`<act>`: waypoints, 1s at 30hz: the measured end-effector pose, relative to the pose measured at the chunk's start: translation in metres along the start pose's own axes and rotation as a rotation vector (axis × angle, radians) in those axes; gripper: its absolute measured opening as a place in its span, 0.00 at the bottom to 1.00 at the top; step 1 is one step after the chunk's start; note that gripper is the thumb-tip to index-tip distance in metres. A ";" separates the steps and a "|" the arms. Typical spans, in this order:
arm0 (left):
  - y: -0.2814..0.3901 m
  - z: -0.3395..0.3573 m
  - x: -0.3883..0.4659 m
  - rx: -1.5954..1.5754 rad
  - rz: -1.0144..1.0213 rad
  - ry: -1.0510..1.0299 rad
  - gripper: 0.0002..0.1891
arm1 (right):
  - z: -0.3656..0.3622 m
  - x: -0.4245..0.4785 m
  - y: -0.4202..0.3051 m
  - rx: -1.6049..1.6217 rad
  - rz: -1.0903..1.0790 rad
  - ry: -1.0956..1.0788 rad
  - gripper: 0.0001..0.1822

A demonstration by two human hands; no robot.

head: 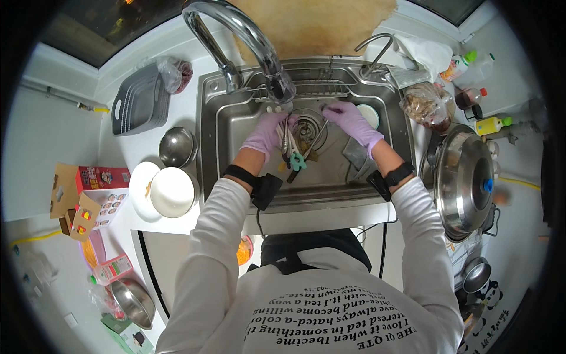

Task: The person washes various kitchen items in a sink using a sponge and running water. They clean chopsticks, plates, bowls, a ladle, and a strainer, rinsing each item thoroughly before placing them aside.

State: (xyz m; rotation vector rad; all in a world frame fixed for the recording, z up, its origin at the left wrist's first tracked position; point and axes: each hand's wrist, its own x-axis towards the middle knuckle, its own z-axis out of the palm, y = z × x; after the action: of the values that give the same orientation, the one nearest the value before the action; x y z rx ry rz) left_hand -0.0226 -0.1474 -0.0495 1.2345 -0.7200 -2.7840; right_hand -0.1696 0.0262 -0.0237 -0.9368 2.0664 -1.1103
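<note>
My left hand [267,132], in a thin purple glove, grips a bundle of cutlery [286,144] below the faucet spout. Metal and white handles stick out of the bundle, and one has a teal animal-shaped end [297,161]. Gloved the same way, my right hand [349,118] pinches one end of a slim metal utensil [316,141], whose other end slants down toward the bundle. Its pinched end is blurred. Both hands are inside the stainless steel sink [239,177], on either side of the drain [305,126], where brownish food scraps lie.
A grey cloth [359,159] and a round whitish dish [368,116] lie at the sink's right. The chrome faucet [261,35] arches overhead. Left stand bowls [172,192] and a grey basket [141,99]. On the right are a large lidded pan [462,181], a plastic bag [426,106] and bottles.
</note>
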 end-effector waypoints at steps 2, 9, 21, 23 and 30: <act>-0.001 0.002 -0.001 0.121 0.048 -0.001 0.09 | -0.004 -0.009 0.013 0.113 0.067 -0.014 0.17; -0.016 0.003 -0.019 0.390 0.144 0.024 0.09 | -0.002 -0.036 0.004 0.218 0.135 -0.123 0.14; 0.021 -0.012 -0.023 0.509 0.131 0.058 0.08 | 0.004 -0.041 0.007 0.382 0.129 -0.094 0.14; 0.046 -0.011 -0.018 0.707 0.174 0.179 0.07 | -0.003 -0.049 0.002 0.366 0.146 -0.061 0.14; 0.111 -0.025 0.001 1.177 0.358 0.040 0.05 | -0.028 -0.096 0.014 0.490 0.198 0.175 0.11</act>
State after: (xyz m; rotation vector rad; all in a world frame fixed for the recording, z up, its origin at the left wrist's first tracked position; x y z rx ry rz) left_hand -0.0245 -0.2564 -0.0184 0.9917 -2.4326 -1.9295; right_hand -0.1415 0.1212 -0.0059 -0.3991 1.8368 -1.5336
